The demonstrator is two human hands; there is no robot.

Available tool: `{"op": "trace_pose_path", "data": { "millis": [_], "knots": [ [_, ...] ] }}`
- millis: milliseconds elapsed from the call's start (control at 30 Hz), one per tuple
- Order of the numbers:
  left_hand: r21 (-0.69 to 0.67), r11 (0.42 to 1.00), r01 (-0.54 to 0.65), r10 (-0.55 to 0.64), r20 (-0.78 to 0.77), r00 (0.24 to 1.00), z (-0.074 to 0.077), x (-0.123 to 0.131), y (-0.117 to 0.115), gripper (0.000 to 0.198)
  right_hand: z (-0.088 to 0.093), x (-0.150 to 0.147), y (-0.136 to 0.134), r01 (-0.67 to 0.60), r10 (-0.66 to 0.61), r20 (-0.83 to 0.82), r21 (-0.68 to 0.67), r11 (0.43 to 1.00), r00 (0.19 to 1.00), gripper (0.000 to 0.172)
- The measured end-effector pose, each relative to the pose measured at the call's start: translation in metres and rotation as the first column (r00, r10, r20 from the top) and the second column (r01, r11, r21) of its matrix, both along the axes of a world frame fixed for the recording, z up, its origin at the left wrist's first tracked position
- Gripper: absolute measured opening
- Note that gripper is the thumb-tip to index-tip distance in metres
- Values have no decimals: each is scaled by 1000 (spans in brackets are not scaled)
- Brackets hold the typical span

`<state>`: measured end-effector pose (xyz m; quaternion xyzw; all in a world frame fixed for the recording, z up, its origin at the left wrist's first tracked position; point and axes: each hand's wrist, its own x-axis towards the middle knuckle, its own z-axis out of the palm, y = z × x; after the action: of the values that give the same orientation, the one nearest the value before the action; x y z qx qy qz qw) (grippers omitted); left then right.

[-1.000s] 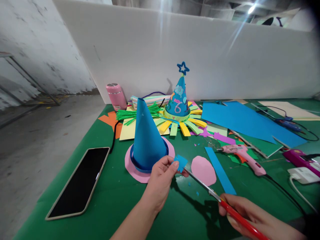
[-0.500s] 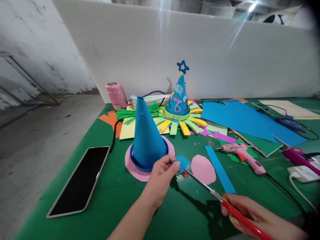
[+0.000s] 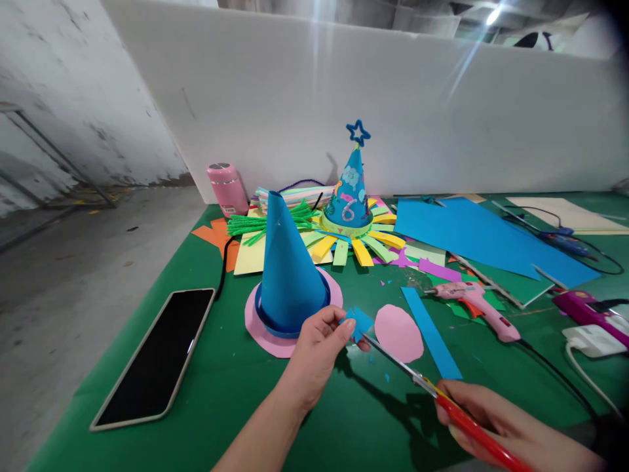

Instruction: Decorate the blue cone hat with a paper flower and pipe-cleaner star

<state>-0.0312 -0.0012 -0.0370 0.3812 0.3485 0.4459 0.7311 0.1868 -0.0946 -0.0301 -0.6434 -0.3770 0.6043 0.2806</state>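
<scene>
Between the thumb and fingers of my left hand [image 3: 322, 344] is a small piece of blue paper [image 3: 361, 321], pinched above the table. My right hand [image 3: 496, 419] is wrapped round the red handles of a pair of scissors [image 3: 422, 381]. The scissor tips meet the lower edge of the blue piece; I cannot tell how far the blades are apart. Just left of the piece stands a blue paper cone [image 3: 289, 269] inside a blue band on a pink paper brim [image 3: 253, 321]. A pink paper circle [image 3: 398, 333] and a blue paper strip [image 3: 432, 334] lie to the right.
A phone [image 3: 157, 357] lies at the left, near the table edge. At the right are a pink glue gun [image 3: 479, 305] with its cord and a white plug [image 3: 590, 342]. Behind stand a decorated party hat [image 3: 348, 196], green pipe cleaners [image 3: 246, 225] and a pink bottle [image 3: 227, 190].
Almost nothing differs. The camera view has shifted very slightly, while both hands, the blue piece and the scissors keep nearly the same positions.
</scene>
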Motion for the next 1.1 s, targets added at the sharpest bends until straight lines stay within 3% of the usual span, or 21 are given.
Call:
{"op": "trace_pose_path", "data": {
  "millis": [333,467,567,667,733,833,1100],
  "knots": [
    [-19,1000,-3,3,0,1000,0,1,-1,9,-5,1,-2,50,-50,-22,-2,999,998,37],
    [-60,993,-105,106,18,994,1,2,0,12,-2,2,0,48,-48,-7,7,999,999,39],
    [-96,980,-177,181,41,983,1,3,0,12,-3,0,7,61,-58,-98,27,998,993,34],
    [-110,983,-150,153,16,988,0,4,-1,11,-5,-14,21,2,19,-249,84,996,968,25],
    [-115,984,-135,135,-7,991,1,4,-2,13,-3,-31,32,88,-24,-300,203,975,954,22],
    [-106,988,-113,113,-3,994,2,5,-3,13,3,-58,48,175,-87,-245,363,915,966,23],
    [-50,993,-106,105,-15,994,-2,5,-5,11,0,-86,65,192,-112,-175,555,810,978,15]
  ]
}}
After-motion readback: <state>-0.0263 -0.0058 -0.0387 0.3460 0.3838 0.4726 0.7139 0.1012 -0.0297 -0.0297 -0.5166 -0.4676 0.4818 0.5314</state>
